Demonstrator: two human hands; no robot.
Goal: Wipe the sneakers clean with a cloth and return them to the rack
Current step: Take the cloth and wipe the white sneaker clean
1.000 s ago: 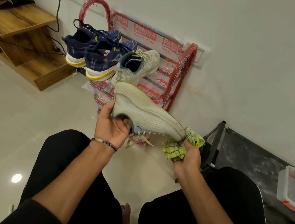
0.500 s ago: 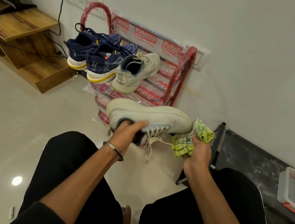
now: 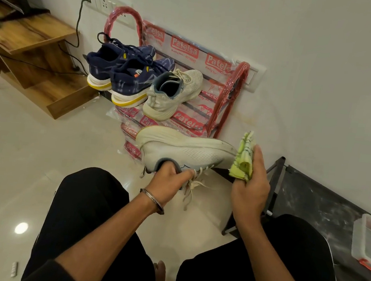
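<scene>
The left hand (image 3: 171,175) has its fingertips hidden inside the white sneaker (image 3: 185,152). The plastic box (image 3: 369,242) is cut off by the right edge.

Wooden shelf unit (image 3: 39,54); clear box (image 3: 370,244), contents unclear.

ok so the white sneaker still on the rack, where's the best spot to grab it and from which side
Grab the white sneaker on the rack by its heel collar, coming from the front and above. Its heel faces the person and overhangs the red rack, and the opening is up, so fingers can hook inside. A navy sneaker crowds its left side; the right side is freer.
</scene>
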